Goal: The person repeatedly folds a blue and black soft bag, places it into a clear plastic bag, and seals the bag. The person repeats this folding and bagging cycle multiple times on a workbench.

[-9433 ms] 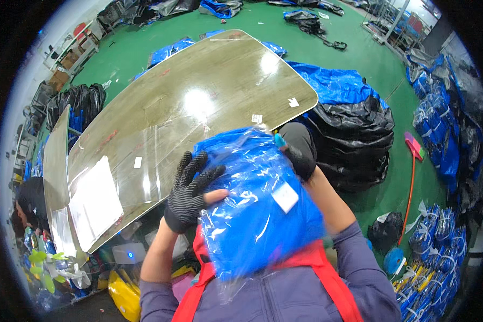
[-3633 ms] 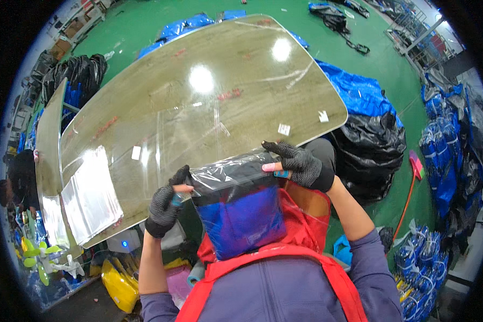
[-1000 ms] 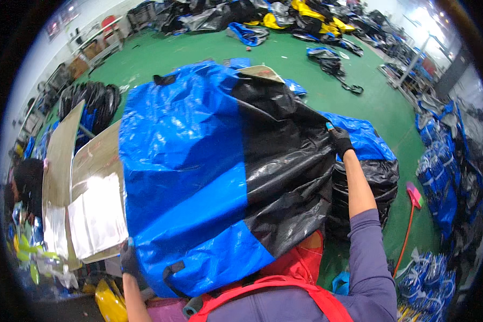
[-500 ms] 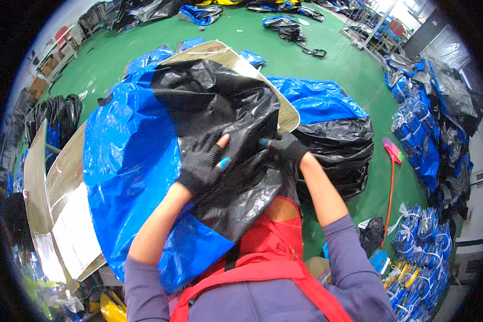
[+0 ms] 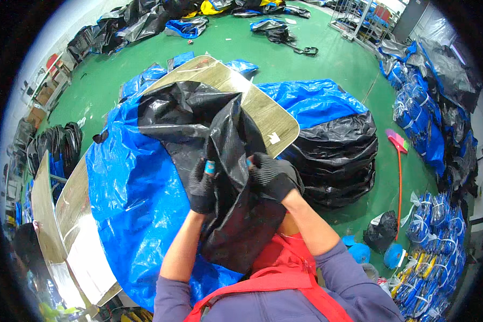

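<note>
A large blue and black plastic sheet (image 5: 137, 177) spreads over a wood-grain board (image 5: 271, 110) and hangs down toward my lap. My left hand (image 5: 203, 188), in a dark ribbed glove with bare thumb tip, is closed on a fold of the black part. Across from it my right hand (image 5: 271, 176), gloved the same way, grips another fold of the black part. The black material rises in a ridge between the two hands. Its folds hide most of my fingertips.
A stack of folded blue and black sheets (image 5: 333, 145) stands right of the board. Tied blue bundles (image 5: 432, 225) line the right side, near a pink broom (image 5: 397, 142) with an orange handle. More wood-grain boards (image 5: 72, 206) lean at the left. Crumpled sheets (image 5: 139, 27) lie along the back.
Both hands have gathered the black material up into folds, and its far edge has drawn nearer, baring more of the board. My left hand has gone from spread flat to closed.
</note>
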The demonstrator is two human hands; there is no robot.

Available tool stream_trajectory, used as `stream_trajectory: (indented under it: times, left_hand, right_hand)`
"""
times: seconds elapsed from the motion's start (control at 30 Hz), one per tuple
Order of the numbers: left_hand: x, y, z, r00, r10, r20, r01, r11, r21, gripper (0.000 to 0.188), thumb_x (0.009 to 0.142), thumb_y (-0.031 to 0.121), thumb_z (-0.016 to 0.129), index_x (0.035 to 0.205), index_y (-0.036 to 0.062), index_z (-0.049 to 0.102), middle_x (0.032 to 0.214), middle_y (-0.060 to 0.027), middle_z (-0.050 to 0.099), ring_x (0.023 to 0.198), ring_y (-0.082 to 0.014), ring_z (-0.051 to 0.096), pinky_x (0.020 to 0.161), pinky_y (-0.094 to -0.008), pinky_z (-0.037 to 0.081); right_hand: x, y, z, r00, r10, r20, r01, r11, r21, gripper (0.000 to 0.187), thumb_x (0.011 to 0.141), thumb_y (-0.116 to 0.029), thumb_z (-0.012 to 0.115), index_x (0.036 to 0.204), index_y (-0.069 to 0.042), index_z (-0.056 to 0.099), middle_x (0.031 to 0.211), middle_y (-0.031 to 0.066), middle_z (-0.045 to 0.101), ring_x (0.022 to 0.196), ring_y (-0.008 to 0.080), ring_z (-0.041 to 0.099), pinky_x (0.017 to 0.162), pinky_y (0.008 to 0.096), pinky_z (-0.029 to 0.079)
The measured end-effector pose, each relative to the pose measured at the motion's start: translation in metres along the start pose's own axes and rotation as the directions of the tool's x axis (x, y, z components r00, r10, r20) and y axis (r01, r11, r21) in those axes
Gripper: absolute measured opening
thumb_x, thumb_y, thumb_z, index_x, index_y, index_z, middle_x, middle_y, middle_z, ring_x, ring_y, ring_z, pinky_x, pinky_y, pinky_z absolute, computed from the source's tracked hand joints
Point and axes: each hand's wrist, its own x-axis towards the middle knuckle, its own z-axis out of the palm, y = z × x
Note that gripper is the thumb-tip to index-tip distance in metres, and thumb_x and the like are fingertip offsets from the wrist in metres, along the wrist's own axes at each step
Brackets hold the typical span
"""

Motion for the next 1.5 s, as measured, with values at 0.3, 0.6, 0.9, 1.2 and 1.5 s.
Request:
stream_trajectory:
  times: [0.3,0.6,0.9,1.2,1.5]
  left_hand:
    - [0.018,-0.009,-0.046,0.838,0.111,0.534,-0.543,0.260,0.799,0.041,0.092,0.028,0.051,0.128,0.0080,0.055,0.126,-0.0177,0.056,0.118,-0.0393,0.049,0.101,-0.0436,0.038]
    - [0.018,-0.030,-0.043,0.680,-0.003,0.733,-0.724,-0.157,0.672,0.048,0.089,0.041,0.047,0.135,0.0267,0.051,0.148,-0.0098,0.036,0.136,-0.0401,0.027,0.110,-0.0577,0.020]
    - [-0.285,0.110,-0.206,0.723,0.471,-0.506,0.590,-0.038,0.807,0.074,0.080,0.044,0.066,0.135,0.0012,0.041,0.129,-0.0223,0.051,0.122,-0.0387,0.046,0.105,-0.0481,0.034]
    - [-0.412,0.084,-0.275,0.587,0.223,-0.779,0.174,0.904,0.390,0.054,0.089,0.042,0.062,0.126,0.0056,0.049,0.108,-0.0083,0.061,0.095,-0.0182,0.058,0.080,-0.0332,0.049]
    - [-0.467,0.107,-0.306,0.667,0.017,-0.745,0.736,0.146,0.661,0.074,0.071,0.031,0.078,0.132,0.0036,0.047,0.123,-0.0207,0.056,0.111,-0.0336,0.054,0.095,-0.0418,0.044]
  right_hand:
    - [0.004,-0.003,-0.036,0.994,-0.107,-0.005,0.106,0.987,-0.123,0.021,0.087,-0.019,0.060,0.093,0.001,0.064,0.083,0.0113,0.066,0.076,0.0192,0.060,0.070,0.0320,0.050]
    - [-0.007,-0.091,-0.074,0.715,-0.699,0.018,0.434,0.423,-0.795,0.017,0.083,-0.020,0.058,0.096,-0.011,0.063,0.094,0.0166,0.066,0.088,0.0357,0.063,0.076,0.0464,0.049]
    - [0.073,-0.028,0.050,0.777,-0.035,0.629,0.629,0.082,-0.773,0.097,0.075,-0.047,0.065,0.150,-0.013,0.014,0.154,0.0218,0.011,0.143,0.0427,0.005,0.107,0.0673,0.004]
    - [0.081,-0.026,0.047,0.744,-0.005,0.668,0.667,0.039,-0.744,0.096,0.077,-0.060,0.061,0.151,-0.022,0.013,0.155,0.0216,0.005,0.144,0.0403,-0.002,0.108,0.0656,0.002]
    - [0.114,0.010,0.001,0.577,-0.104,0.810,0.803,0.250,-0.541,0.060,0.095,-0.033,0.042,0.150,-0.033,0.019,0.158,0.0105,0.005,0.146,0.0325,0.005,0.117,0.0423,0.006]
